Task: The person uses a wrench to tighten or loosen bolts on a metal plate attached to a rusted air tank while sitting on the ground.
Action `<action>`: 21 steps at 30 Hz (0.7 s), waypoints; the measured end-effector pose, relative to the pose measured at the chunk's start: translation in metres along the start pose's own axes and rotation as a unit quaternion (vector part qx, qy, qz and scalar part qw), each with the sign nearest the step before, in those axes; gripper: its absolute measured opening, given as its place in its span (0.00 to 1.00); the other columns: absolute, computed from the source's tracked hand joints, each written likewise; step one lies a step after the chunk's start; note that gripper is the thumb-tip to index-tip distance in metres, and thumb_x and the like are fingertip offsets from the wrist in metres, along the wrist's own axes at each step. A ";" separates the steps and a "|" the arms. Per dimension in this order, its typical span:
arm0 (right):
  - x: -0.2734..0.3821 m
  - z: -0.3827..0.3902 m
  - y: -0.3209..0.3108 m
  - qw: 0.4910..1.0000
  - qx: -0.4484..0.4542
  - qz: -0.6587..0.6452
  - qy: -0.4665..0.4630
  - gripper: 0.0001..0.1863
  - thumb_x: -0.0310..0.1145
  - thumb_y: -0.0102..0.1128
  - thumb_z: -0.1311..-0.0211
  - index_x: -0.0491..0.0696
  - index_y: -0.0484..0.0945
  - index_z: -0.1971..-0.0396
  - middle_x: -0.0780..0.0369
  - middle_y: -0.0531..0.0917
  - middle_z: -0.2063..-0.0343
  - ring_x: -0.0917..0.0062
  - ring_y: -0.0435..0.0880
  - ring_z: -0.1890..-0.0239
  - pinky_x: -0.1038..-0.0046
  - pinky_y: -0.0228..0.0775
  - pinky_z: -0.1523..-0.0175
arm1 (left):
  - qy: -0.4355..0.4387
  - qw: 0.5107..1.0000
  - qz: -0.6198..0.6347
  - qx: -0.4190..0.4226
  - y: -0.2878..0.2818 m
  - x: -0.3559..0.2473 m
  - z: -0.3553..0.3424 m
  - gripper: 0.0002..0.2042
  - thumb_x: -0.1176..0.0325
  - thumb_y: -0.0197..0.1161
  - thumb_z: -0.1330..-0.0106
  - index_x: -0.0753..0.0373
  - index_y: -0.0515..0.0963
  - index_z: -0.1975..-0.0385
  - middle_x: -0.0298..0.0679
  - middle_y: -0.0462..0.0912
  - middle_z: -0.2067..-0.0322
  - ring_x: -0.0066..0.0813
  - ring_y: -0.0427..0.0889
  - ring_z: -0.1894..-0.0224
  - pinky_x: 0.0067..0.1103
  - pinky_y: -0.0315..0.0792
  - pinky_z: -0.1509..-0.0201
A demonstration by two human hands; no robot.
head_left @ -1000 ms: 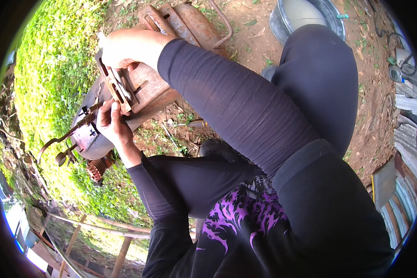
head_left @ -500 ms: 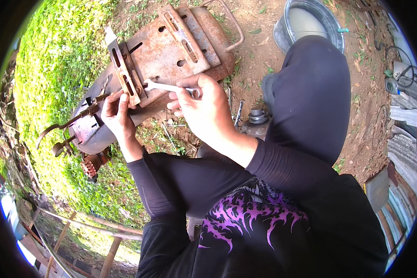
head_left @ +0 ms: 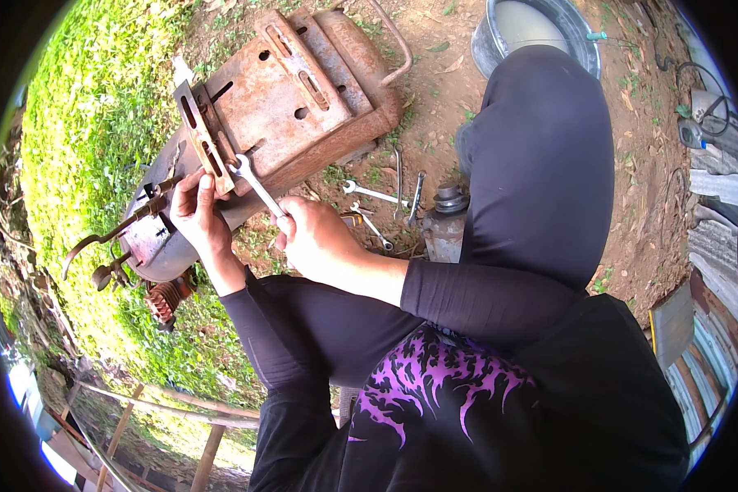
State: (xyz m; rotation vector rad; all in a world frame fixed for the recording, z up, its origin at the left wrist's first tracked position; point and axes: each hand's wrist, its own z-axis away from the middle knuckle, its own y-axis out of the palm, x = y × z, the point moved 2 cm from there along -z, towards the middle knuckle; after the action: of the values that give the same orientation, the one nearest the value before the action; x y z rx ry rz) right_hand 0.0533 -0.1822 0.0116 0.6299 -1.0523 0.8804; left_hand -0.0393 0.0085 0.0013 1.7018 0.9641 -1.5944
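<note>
A rusty metal tank [head_left: 283, 98] with a flat slotted top plate lies before me. Across the plate sits a slotted metal bracket [head_left: 201, 135]. My left hand [head_left: 201, 217] is closed at the bracket's near end, its thumb and fingertips pinching there; what lies beneath the fingers is hidden. In my right hand [head_left: 320, 242] is a silver open-end wrench [head_left: 258, 187], gripped by its rear part. The wrench's open jaw rests against the bracket's right side near that same end, where a fastener is too small to make out.
Several loose wrenches [head_left: 375, 194] lie on the soil right of the tank, beside a small metal container [head_left: 444, 230]. A dark bucket [head_left: 485, 51] of cloudy liquid stands at the far right. Bent pedal-like levers [head_left: 98, 238] jut from the tank's left end. Grass spreads left.
My right hand has moved down and left and swung the wrench from nearly level to a steep slant, its jaw staying by the bracket. My left hand keeps its place at the bracket's end.
</note>
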 end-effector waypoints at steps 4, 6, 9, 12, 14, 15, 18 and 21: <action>0.003 0.012 -0.003 0.996 0.034 -0.046 0.062 0.10 0.29 0.44 0.28 0.41 0.75 0.63 0.58 0.82 0.78 0.70 0.84 0.75 0.67 0.74 0.68 | -0.007 1.000 0.014 0.009 -0.003 0.004 -0.001 0.05 0.75 0.62 0.31 0.68 0.81 0.59 0.40 0.85 0.64 0.21 0.81 0.71 0.18 0.75 0.70; -0.005 0.009 0.009 0.998 0.038 -0.024 0.034 0.09 0.28 0.45 0.28 0.40 0.75 0.65 0.59 0.82 0.78 0.71 0.84 0.74 0.67 0.74 0.70 | -0.004 1.000 0.016 0.014 -0.004 0.001 -0.002 0.05 0.75 0.63 0.31 0.68 0.80 0.59 0.40 0.84 0.65 0.21 0.80 0.71 0.18 0.75 0.70; -0.006 0.009 0.022 0.999 0.028 -0.013 -0.004 0.08 0.28 0.46 0.29 0.39 0.72 0.63 0.59 0.80 0.77 0.73 0.84 0.73 0.68 0.75 0.72 | -0.001 1.000 0.020 0.012 -0.004 0.001 -0.002 0.04 0.76 0.63 0.31 0.67 0.80 0.60 0.39 0.84 0.67 0.20 0.79 0.72 0.18 0.74 0.70; -0.007 0.012 0.034 0.997 0.029 -0.065 0.014 0.08 0.28 0.47 0.30 0.38 0.69 0.58 0.58 0.77 0.76 0.73 0.82 0.74 0.71 0.79 0.73 | -0.003 1.000 0.016 0.009 -0.004 0.002 -0.002 0.04 0.76 0.63 0.31 0.67 0.80 0.60 0.38 0.83 0.67 0.19 0.78 0.73 0.17 0.74 0.71; -0.006 0.010 0.033 0.995 0.034 -0.089 0.018 0.09 0.28 0.48 0.30 0.38 0.67 0.57 0.58 0.76 0.75 0.74 0.82 0.74 0.72 0.81 0.72 | -0.004 1.000 0.011 0.009 -0.005 0.002 -0.001 0.04 0.76 0.63 0.32 0.67 0.80 0.60 0.37 0.83 0.68 0.19 0.78 0.73 0.17 0.74 0.71; -0.007 0.006 0.031 0.996 0.033 -0.088 0.011 0.09 0.28 0.48 0.30 0.38 0.68 0.57 0.59 0.76 0.75 0.74 0.82 0.74 0.72 0.80 0.72 | -0.004 1.000 0.009 0.010 -0.006 0.003 -0.001 0.04 0.76 0.63 0.32 0.67 0.80 0.60 0.37 0.83 0.68 0.19 0.78 0.73 0.17 0.75 0.71; -0.006 0.007 0.031 0.994 0.043 -0.098 0.019 0.08 0.27 0.48 0.30 0.38 0.68 0.57 0.59 0.75 0.76 0.74 0.82 0.73 0.72 0.80 0.73 | 0.001 1.000 -0.003 0.007 -0.011 0.006 -0.003 0.04 0.76 0.64 0.32 0.67 0.80 0.60 0.37 0.83 0.68 0.20 0.78 0.73 0.18 0.75 0.71; -0.005 0.010 0.030 0.994 0.062 -0.086 0.040 0.08 0.26 0.48 0.31 0.38 0.68 0.57 0.60 0.75 0.77 0.74 0.82 0.73 0.72 0.80 0.73 | 0.007 1.000 -0.006 0.004 -0.011 0.008 -0.003 0.04 0.76 0.64 0.32 0.67 0.80 0.60 0.37 0.83 0.68 0.20 0.78 0.73 0.18 0.75 0.71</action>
State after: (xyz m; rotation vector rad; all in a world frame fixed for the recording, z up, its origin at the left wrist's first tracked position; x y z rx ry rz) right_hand 0.0213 -0.1762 0.0119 0.7724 -0.8620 0.8170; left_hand -0.0469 0.0174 -0.0057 1.7175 0.9773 -1.5996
